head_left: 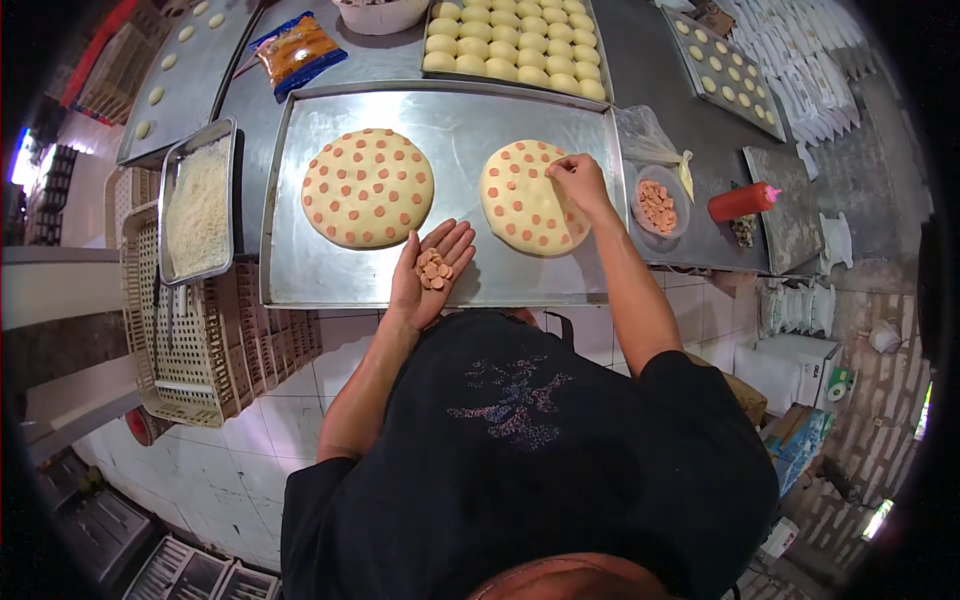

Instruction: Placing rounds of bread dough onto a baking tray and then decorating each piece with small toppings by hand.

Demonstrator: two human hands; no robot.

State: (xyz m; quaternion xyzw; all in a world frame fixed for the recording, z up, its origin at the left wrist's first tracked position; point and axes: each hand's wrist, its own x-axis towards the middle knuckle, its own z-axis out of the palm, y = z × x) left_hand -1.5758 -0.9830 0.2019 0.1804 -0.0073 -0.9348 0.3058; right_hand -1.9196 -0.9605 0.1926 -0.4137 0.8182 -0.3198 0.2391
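On a large metal baking tray (pixel 460 284) lie two flat round doughs dotted with sausage slices, the left dough (pixel 345 190) and the right dough (pixel 510 205). My left hand (pixel 408 288) is palm up at the tray's near edge, fingers extended, with a small pile of sausage slices (pixel 433 268) resting in it. Over the upper right part of the right dough, my right hand (pixel 583 183) has its thumb and fingers pinched together. Whatever sits between those fingertips is hidden. The right dough has a bare patch near that hand.
Right of the tray stand a plastic tub (pixel 660 202) of sausage slices and a red squeeze bottle (pixel 738 203). Left is a metal pan (pixel 198 210) of pale shreds above plastic crates (pixel 185 340). A tray of dough balls (pixel 515 45) and an orange packet (pixel 297 55) lie behind.
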